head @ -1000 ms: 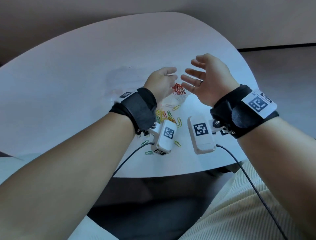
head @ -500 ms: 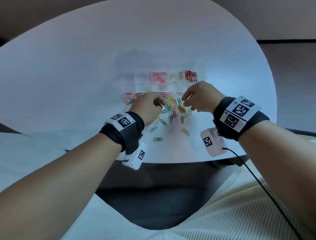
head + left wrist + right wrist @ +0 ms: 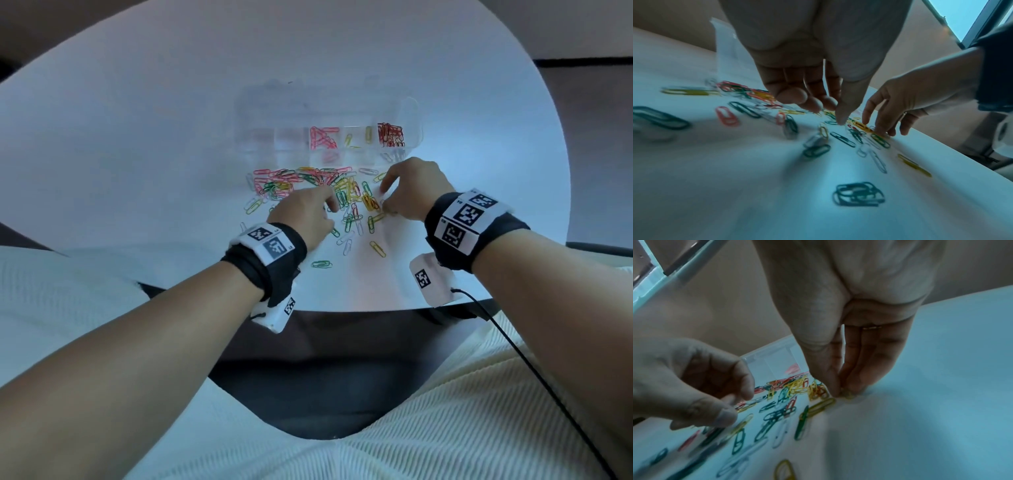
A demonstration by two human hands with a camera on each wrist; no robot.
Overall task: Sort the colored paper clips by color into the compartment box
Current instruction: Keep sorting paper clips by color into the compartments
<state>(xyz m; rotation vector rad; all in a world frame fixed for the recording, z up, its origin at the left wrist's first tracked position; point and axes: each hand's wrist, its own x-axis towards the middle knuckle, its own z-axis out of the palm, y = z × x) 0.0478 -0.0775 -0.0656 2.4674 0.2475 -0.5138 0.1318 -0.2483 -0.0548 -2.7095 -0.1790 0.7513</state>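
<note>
Both hands are working the scattered paper clips on the worktop: right hand is pinching a yellow clip, left hand is hovering with fingers loosely curled, holding nothing. The compartment box is sitting just beyond.

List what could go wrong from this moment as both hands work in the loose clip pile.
1. The right hand pinches at a yellow clip lying beside others; tangled neighbours could lift along with it.
2. The green clip and yellow clip lie near the table's front edge; a sweeping wrist could knock them off.
3. The compartment box is clear and its dividers hardly show, so a clip might land in the wrong cell.
</note>
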